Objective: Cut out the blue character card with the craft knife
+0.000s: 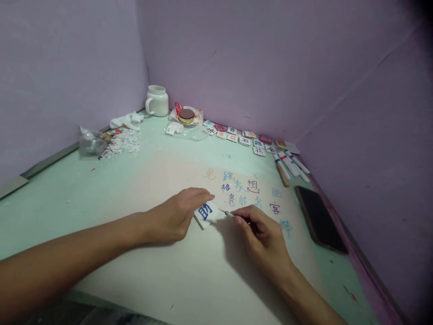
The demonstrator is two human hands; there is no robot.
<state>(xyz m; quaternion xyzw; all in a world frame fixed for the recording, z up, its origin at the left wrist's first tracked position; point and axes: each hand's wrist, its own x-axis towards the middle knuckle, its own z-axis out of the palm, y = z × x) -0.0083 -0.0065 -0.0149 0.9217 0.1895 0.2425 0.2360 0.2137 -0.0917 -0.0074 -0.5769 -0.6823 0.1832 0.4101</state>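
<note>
head | white tile [208, 216] over pale sheet [152, 275], against left grip [172, 214], can't tell if pinched | right grip [264, 237] pinching slim tool [228, 214] | tile likely light, stiff, chip-prone; hold by edges

mint-green table [67, 194] | large sheet [162, 280] | phone [320, 219] | white mug [158, 103] | scraps [124, 143]

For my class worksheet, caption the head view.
Left hand on a white tile marked 助, right hand holding a pointed, pen-like tool near its edge.
</note>
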